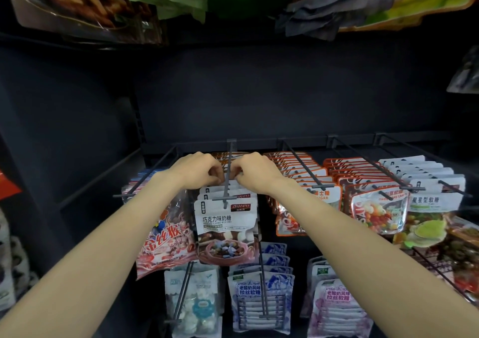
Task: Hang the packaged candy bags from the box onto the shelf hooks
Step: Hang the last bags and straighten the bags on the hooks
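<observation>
1. Grey metal peg hook [228, 171], second from the left in the upper row, running from the back rail toward the viewer and ending in a cross-bar tip. It carries a stack of white chocolate milk candy bags [226, 230] at the front.
2. Left hand [198, 170]: fingers curled, pinching the top edge of a bag just left of the hook, behind the front stack.
3. Right hand [255, 173]: fingers curled likewise, pinching bag tops just right of the hook. Which bag each hand holds cannot be told; the fingers hide it.
4. Box: not in view.
5. Risk, judged: the hang hole may miss the rod or snag on it if the two hands pull unevenly, tearing the header.
6. Risk, judged: sliding bags along the rod could push the front ones off the tip, onto the lavender soft-candy bags [261, 301] below.
7. Risk, judged: a forearm may brush the red monkey-print bag [166, 239] or the orange-trimmed bags [300, 171] beside it and unseat them.
</observation>
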